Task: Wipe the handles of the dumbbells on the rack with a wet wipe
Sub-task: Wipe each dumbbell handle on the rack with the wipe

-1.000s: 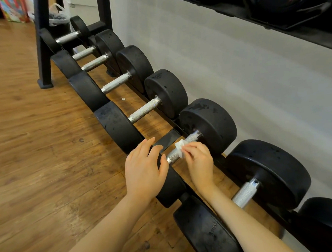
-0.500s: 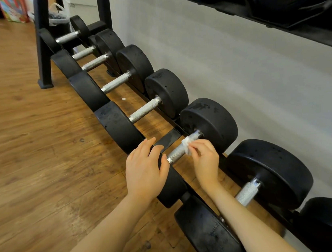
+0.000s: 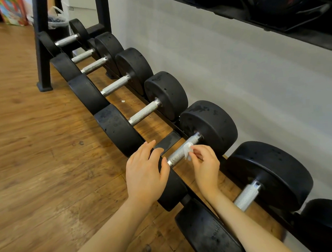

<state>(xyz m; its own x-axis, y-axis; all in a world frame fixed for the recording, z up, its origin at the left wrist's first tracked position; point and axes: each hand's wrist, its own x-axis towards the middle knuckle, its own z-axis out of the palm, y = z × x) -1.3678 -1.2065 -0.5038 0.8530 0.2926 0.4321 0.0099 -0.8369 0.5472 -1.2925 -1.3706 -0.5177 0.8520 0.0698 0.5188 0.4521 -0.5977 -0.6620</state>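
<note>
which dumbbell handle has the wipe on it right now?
The handle between both hands: the right hand pinches the white wipe against it. Every other handle on the rack is bare.

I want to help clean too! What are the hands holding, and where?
The right hand pinches a small white wet wipe by its edge. The left hand holds nothing.

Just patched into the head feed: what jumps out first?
A row of black dumbbells runs diagonally along a low rack beside the grey wall. At centre, the right hand pinches a white wet wipe against a knurled silver handle, while the left hand rests on that dumbbell's near weight.
</note>
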